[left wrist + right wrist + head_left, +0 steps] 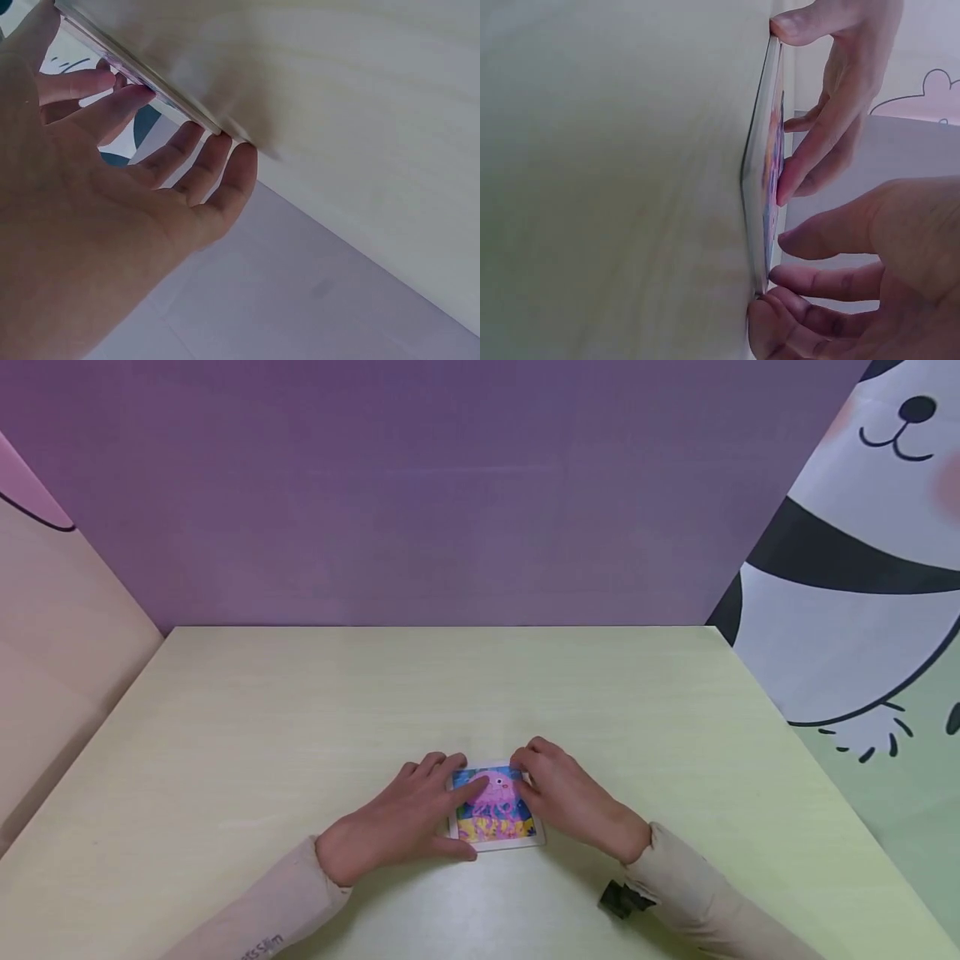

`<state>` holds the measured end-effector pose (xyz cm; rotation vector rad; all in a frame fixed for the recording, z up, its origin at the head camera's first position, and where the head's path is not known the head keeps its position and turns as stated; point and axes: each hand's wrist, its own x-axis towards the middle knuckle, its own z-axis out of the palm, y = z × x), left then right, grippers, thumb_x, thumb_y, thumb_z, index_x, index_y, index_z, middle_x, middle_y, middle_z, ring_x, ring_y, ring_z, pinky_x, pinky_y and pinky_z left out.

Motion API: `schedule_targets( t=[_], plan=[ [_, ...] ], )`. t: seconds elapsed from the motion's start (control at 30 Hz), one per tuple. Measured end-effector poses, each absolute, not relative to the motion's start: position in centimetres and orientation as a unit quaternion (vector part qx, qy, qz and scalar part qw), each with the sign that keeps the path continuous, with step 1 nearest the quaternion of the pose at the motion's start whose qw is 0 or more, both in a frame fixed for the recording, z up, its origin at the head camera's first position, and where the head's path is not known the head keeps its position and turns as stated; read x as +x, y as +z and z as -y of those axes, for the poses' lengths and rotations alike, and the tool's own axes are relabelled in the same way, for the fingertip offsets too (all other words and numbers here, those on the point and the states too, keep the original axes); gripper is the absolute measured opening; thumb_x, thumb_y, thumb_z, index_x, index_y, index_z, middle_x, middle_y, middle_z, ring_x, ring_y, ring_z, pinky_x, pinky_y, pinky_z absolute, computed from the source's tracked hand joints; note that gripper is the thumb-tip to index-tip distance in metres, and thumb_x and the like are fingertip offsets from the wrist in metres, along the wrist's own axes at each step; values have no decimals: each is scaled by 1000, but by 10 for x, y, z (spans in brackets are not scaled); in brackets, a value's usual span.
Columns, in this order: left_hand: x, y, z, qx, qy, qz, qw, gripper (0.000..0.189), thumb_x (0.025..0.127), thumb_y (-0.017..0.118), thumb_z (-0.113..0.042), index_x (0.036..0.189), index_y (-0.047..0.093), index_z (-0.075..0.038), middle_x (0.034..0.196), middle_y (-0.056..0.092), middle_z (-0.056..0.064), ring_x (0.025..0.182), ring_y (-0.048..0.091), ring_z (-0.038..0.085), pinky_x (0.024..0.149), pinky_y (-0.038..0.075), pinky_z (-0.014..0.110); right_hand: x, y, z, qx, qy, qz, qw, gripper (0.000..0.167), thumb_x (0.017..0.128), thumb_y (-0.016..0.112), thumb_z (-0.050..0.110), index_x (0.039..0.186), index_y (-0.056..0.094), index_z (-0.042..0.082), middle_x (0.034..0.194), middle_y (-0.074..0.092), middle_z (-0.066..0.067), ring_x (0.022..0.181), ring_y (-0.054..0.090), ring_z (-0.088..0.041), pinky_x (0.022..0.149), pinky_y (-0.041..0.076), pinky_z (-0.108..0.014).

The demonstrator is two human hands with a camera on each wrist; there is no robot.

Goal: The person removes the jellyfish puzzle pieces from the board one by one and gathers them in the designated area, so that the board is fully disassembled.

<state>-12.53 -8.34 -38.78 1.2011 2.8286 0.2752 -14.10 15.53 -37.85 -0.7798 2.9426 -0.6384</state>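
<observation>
A small square picture board (pixel 497 818) with a white border lies flat on the table, showing a pink jellyfish over blue and yellow. My left hand (pixel 401 827) spans its left side: the thumb is at the near edge, the index finger rests on the picture, and the other fingertips reach the far edge. My right hand (pixel 577 802) has its fingers curled at the far right corner, the thumb by the picture's right side. In the right wrist view the board (pixel 757 165) is edge-on, with the right fingertips bunched at its corner. Fingers cover parts of the picture.
The pale table (pixel 337 693) runs back to a purple wall (pixel 450 510). A small black object (pixel 624 900) is beside the right sleeve. A panda drawing (pixel 840 635) covers the right wall, and a light panel (pixel 60 652) stands at the left.
</observation>
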Motion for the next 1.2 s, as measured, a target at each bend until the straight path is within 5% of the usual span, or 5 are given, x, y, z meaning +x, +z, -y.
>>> schedule_targets(
  t=[0.33, 0.7, 1.03, 1.2],
  plan=[
    [-125, -389, 83, 387, 95, -917, 23, 86, 82, 67, -67, 152, 44, -22, 147, 41, 12, 133, 38, 31, 100, 40, 48, -142, -378, -160, -252, -226, -940, 48, 4, 97, 61, 7, 98, 61, 2, 93, 48, 1, 87, 46, -14, 73, 47, -25],
    [-126, -390, 83, 389, 110, -915, 16, 91, 81, 69, -67, 153, 40, -19, 143, 43, 9, 131, 39, 28, 97, 41, 45, -145, -377, -161, -250, -228, -940, 39, 16, 95, 63, 3, 110, 69, -2, 97, 57, -2, 86, 54, -13, 76, 52, -27],
    [-126, -390, 82, 394, 121, -911, 10, 89, 79, 74, -63, 151, 43, -20, 139, 46, 10, 125, 41, 26, 94, 42, 43, -146, -372, -166, -244, -260, -931, 79, 23, 95, 60, 0, 115, 71, -3, 93, 59, -3, 82, 50, -14, 65, 47, -24],
    [-126, -391, 83, 404, 136, -905, 8, 84, 78, 78, -59, 146, 47, -21, 135, 49, 11, 118, 44, 25, 89, 44, 41, -143, -379, -163, -268, -226, -934, 72, 24, 98, 57, 1, 120, 63, -5, 98, 58, -3, 90, 52, -18, 77, 50, -30]
  ],
)
